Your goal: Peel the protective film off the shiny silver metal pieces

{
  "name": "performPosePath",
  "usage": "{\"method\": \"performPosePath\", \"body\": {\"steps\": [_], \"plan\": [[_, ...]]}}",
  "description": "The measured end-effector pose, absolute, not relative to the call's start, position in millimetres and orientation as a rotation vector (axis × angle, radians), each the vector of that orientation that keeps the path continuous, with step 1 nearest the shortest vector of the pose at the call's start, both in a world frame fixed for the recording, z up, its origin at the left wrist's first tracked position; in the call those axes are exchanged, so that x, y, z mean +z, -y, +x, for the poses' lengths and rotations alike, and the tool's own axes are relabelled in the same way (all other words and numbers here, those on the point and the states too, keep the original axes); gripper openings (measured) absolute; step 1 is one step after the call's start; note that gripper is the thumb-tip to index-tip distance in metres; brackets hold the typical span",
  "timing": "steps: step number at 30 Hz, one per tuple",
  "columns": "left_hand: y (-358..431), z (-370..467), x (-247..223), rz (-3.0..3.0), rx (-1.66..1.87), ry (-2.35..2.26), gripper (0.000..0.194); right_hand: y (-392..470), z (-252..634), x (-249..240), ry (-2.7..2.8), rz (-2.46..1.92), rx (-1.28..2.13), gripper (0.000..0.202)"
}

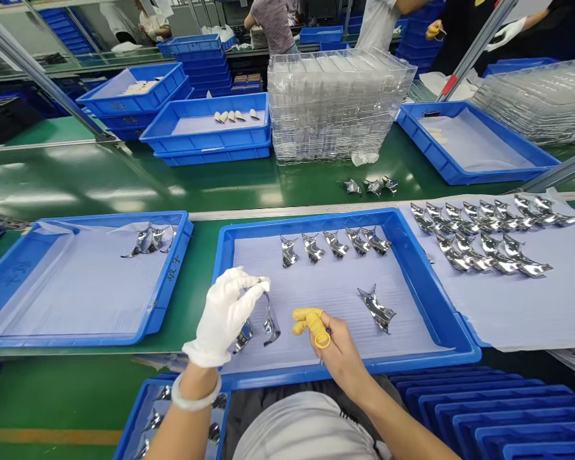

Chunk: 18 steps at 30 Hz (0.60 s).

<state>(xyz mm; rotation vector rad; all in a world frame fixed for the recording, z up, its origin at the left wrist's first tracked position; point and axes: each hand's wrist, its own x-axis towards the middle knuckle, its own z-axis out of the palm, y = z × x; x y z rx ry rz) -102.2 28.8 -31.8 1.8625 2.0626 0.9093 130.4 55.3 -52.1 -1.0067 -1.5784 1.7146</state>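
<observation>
On the green bench (pixel 204 259), open paper (pixel 335 284) is rimmed by a blue tray (pixel 425 281). Near its left edge, a shiny piece (pixel 271 328) is pinched by the left grip (pixel 226 313); whether the curled right grip (pixel 334 342) is filled cannot be told.

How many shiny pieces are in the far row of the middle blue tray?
5, along the far side of the blue tray: leftmost piece, second piece, third piece, fourth piece and rightmost piece. None seems hidden.
</observation>
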Motion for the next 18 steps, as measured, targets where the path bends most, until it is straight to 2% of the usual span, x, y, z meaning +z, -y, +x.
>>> {"method": "performPosePath", "body": {"steps": [4,10,14,18], "plan": [[-40.7,-107.9,-59.4,1.869,0.422,-2.156,0.029,-58.6,135.1,-65.3,1.538,-1.027,1.788,0.038],[-41.3,-95.9,-85.7,1.856,-0.122,-2.085,0.022,-62.9,140.8,-71.7,1.454,-1.126,1.846,0.042],[-61.7,-96.0,-77.0,1.865,-0.262,-2.083,0.020,-67.8,143.6,-73.4,1.455,-1.145,1.795,0.041],[-115.6,-90.8,-71.0,1.879,-0.217,-2.137,0.026,-73.9,140.6,-80.9,1.447,-1.276,1.759,0.031]]}}
